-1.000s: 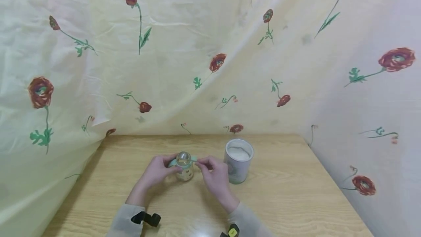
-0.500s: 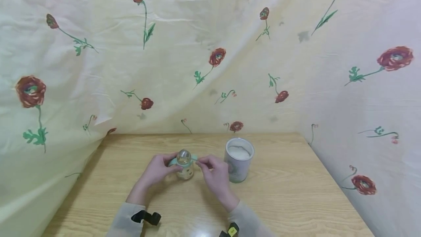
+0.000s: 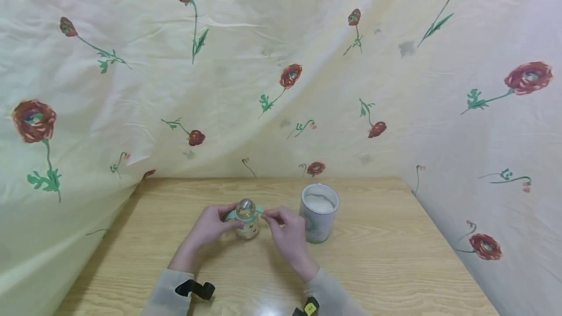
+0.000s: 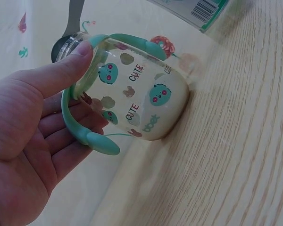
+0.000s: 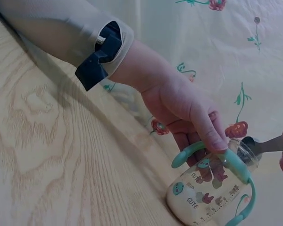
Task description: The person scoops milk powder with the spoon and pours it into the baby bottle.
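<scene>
Toward the far edge of the tabletop (image 3: 386,238), nearer its left side, the bottle (image 4: 137,89) looks light, stiff and slick, probably best held at the collar (image 5: 236,165), where the left hand's (image 3: 210,228) fingers grip while the right hand's (image 3: 287,235) pinch the scoop (image 5: 271,144).

Sleeved forearms extend from the bottom edge of the head view, slanting toward its lower middle — the left hand (image 3: 210,227) grips between thumb and fingers, while the right hand (image 3: 287,233) angles toward the upper left — its fingertips (image 3: 269,214) pinching.
</scene>
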Tool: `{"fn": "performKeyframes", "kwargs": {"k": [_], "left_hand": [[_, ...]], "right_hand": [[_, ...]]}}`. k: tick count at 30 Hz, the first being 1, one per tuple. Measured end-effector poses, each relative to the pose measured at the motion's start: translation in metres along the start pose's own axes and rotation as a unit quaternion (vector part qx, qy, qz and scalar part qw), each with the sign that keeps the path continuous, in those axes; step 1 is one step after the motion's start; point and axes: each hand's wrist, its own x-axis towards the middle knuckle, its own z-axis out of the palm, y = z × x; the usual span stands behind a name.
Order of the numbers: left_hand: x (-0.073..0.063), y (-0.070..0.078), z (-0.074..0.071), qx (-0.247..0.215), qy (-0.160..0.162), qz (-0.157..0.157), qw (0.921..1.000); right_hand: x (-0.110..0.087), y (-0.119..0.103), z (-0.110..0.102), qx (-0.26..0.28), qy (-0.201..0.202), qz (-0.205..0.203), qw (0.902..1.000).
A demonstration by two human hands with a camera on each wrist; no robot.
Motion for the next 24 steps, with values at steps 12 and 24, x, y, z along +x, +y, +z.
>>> {"fn": "performKeyframes", "kwargs": {"k": [12, 24], "left_hand": [[0.015, -0.007, -0.013, 0.004, -0.018, -0.003, 0.9998], [0.023, -0.008, -0.018, -0.009, -0.024, -0.008, 0.9997]], "right_hand": [[0.01, 0.001, 0.012, -0.013, 0.004, 0.021, 0.9997], [0.024, -0.011, 0.008, 0.027, 0.045, 0.082, 0.9953]]}}
